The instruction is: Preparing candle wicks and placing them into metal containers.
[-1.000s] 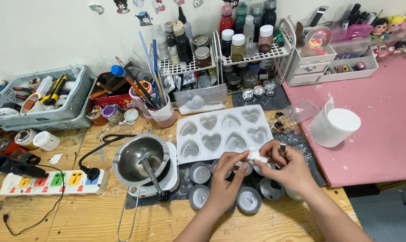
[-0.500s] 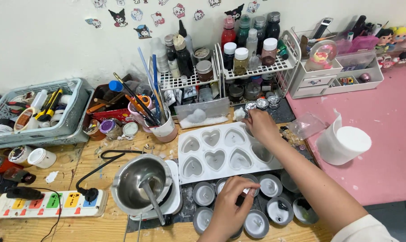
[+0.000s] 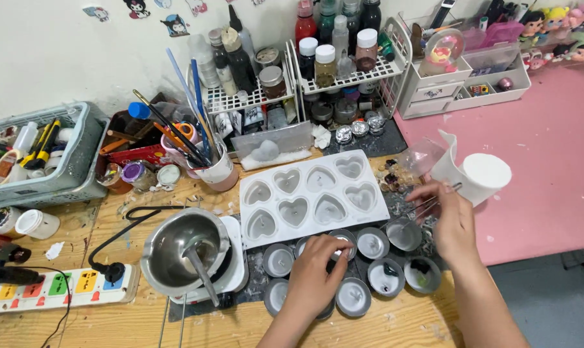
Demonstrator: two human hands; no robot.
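Observation:
My left hand [image 3: 317, 267] rests palm down on the small round metal tins [image 3: 372, 243] at the table's front, its fingers curled over one tin. My right hand [image 3: 448, 216] is further right and holds thin metal tweezers [image 3: 427, 201] that point left over a tin. A white silicone mold with heart-shaped cavities [image 3: 312, 196] lies just beyond both hands. Several tins hold pale wax; two at the right hold dark bits.
A steel melting pot with a spoon [image 3: 187, 252] sits on a small hot plate at left, by a power strip [image 3: 53, 288]. A white cup [image 3: 479, 177] stands on the pink mat. Wire racks of bottles [image 3: 317, 61], a brush cup [image 3: 216, 169] and a grey basket [image 3: 59, 171] line the back.
My right hand has drawn back from the far side of the mold to the tins at right, now with tweezers. My left hand has settled onto a tin.

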